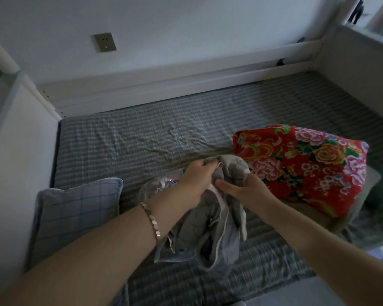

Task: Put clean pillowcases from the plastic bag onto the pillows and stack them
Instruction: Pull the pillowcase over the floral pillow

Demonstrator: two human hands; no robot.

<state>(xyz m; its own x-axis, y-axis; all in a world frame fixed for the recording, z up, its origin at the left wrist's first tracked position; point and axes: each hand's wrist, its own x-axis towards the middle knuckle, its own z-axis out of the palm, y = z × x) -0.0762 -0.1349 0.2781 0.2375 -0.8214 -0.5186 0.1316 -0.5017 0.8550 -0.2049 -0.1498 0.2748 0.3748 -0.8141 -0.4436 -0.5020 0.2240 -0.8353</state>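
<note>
**While the red pillow waits, both hands work the grey case**

As the camera looks down at the bed, both hands are buried in a bunched grey pillowcase, held up just above the striped sheet. The left hand has its grip closed, fingers curled over a gathered edge at the top. The right hand pinches the cloth just beside it, thumb stretched across the fold. The rest of the case hangs loose and crumpled below the wrists. That looks like hunting for the opening: gather the hem up high, let the body drop, and the mouth should show itself.

Just to the right, touching the cloth, lies the red floral pillow, tilted across something pale underneath; what that is, I cannot tell. My guess is it sits close so the case can go straight over it once open. At the near left corner rests the blue checked pillow, apart from the action and seemingly dressed already.

A shiny pale scrap peeks out behind the left hand and may be the plastic bag, though too little shows to be sure. A bracelet rides the left wrist.

Early going, I'd say: nothing stacked yet.
</note>
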